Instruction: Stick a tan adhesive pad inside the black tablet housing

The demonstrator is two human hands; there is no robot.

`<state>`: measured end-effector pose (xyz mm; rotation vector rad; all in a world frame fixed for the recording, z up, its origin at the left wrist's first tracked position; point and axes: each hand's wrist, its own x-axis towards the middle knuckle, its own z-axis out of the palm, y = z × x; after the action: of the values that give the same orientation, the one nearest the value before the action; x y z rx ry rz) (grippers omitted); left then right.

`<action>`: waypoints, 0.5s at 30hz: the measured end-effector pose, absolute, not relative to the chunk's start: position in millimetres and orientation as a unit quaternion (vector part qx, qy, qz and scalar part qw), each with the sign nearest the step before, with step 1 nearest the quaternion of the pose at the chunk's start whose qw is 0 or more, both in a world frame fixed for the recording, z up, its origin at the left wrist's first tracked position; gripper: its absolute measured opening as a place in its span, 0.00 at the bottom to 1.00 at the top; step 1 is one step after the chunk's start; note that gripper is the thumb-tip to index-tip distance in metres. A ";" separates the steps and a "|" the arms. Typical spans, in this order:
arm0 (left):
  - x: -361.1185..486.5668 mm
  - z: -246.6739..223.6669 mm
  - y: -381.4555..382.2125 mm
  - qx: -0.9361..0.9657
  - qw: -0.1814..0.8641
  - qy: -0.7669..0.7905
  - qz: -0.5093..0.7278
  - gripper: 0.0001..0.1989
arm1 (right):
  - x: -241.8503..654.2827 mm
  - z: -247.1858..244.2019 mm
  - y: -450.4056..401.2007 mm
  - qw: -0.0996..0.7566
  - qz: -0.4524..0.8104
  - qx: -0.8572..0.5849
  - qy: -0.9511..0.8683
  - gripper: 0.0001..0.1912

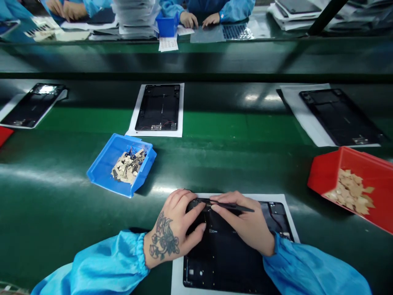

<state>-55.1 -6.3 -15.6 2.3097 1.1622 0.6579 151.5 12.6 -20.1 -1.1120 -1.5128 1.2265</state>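
Observation:
A black tablet housing (233, 258) lies on a white sheet (177, 274) in front of me. My left hand (178, 229), with a tattoo on its back, rests over the housing's top left corner, its fingers spread and the fingertips on the upper edge. Dark tweezers (235, 206) are pinched in my right hand (245, 221), their tips pointing left at the upper edge, close to my left index finger. Whatever small part lies at the tips is too small to make out.
A blue bin (102, 174) of small parts stands at the left, a red bin (322, 172) of tan pieces at the right. Further tablet housings (158, 107) lie on sheets across the green belt (221, 125). Beyond, people's hands (188, 19) work near paper stacks (135, 18).

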 end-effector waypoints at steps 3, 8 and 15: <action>-55.7 -15.9 -5.6 0.841 0.209 0.419 0.271 0.15 | 150.9 -21.0 11.3 0.445 0.480 -0.447 -0.609 0.06; -55.0 -18.0 -5.7 0.850 0.176 0.432 0.244 0.16 | 158.7 -19.0 8.6 0.459 0.452 -0.501 -0.578 0.03; -51.7 -21.4 -6.1 0.867 0.107 0.428 0.231 0.15 | 183.8 10.1 19.2 0.341 0.372 -0.555 -0.661 0.13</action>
<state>-51.7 -6.1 -21.4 2.5526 1.2606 0.6807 183.8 19.2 10.1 -1.4431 -1.7208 0.9686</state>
